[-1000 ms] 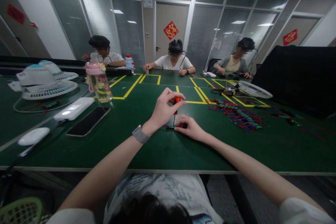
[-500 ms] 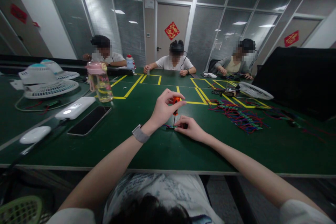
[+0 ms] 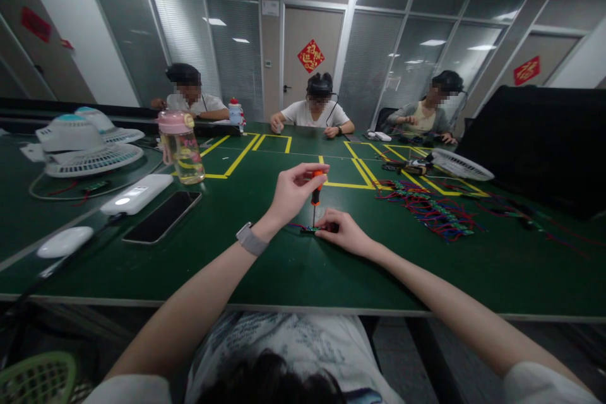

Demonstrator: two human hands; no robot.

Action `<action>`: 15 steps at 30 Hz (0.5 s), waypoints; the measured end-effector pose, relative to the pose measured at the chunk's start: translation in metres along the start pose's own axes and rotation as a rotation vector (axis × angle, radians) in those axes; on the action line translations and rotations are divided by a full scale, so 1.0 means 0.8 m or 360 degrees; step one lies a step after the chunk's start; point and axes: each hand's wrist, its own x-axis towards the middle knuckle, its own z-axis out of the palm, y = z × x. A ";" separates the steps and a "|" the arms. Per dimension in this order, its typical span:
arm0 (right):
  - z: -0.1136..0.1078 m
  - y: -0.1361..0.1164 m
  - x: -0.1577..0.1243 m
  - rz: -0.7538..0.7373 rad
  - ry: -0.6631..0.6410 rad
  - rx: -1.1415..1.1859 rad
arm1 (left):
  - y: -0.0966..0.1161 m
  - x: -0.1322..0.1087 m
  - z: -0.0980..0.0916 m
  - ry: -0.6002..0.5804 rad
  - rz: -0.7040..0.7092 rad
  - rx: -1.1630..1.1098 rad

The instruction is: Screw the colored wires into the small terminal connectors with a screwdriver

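My left hand (image 3: 294,192) grips the top of an orange and black screwdriver (image 3: 315,194) between thumb and fingers. The screwdriver stands upright, its thin shaft reaching down to a small green circuit board (image 3: 310,229) on the table. With fingertips closed on the board's right end, my right hand (image 3: 344,232) rests on the green table (image 3: 284,271). Red and blue wires leave the board on its left side. The exact spot where the tip meets the board is too small to make out.
To the right lies a pile of wired circuit boards (image 3: 433,205). On the left are a black phone (image 3: 163,218), a white power bank (image 3: 137,194), a pink-lidded bottle (image 3: 182,148) and white fans (image 3: 89,151). Several people sit across the table. A black screen-like panel (image 3: 534,145) stands at right.
My left hand has shifted slightly, its fingers now higher around the handle's top, with more of the handle showing below. My right hand and the board stay in place.
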 end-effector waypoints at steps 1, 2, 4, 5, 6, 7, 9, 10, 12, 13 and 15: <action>0.000 0.000 0.000 0.0004 0.0000 0.0001 | -0.001 0.000 -0.001 0.0023 0.0017 0.0043; 0.000 0.000 0.000 0.0009 -0.0002 -0.0002 | -0.002 0.000 -0.001 0.0047 0.0037 0.0104; 0.000 -0.001 0.000 0.0014 -0.0006 -0.0008 | -0.003 -0.001 -0.002 0.0129 0.0100 0.0273; 0.000 -0.001 0.000 0.0014 -0.0007 -0.0009 | -0.003 -0.002 -0.003 0.0177 0.0146 0.0369; 0.000 -0.001 0.000 0.0013 -0.0009 -0.0011 | -0.003 -0.004 -0.003 0.0210 0.0197 0.0456; 0.000 -0.001 0.001 0.0011 -0.0010 -0.0014 | -0.003 -0.005 -0.003 0.0216 0.0245 0.0517; 0.000 0.000 0.001 0.0004 -0.0009 -0.0020 | -0.002 -0.006 -0.002 0.0161 0.0295 0.0520; 0.000 0.000 0.001 0.0002 -0.0008 -0.0021 | -0.003 -0.006 -0.001 0.0114 0.0274 0.0467; 0.000 0.001 0.001 -0.0005 -0.0010 -0.0013 | -0.004 -0.004 0.000 0.0036 0.0134 0.0265; 0.000 0.001 0.001 -0.0007 -0.0012 -0.0005 | -0.006 -0.003 0.001 0.0009 0.0039 0.0136; -0.001 0.001 0.000 -0.0007 -0.0022 0.0009 | -0.008 -0.001 0.002 -0.0017 -0.0115 -0.0111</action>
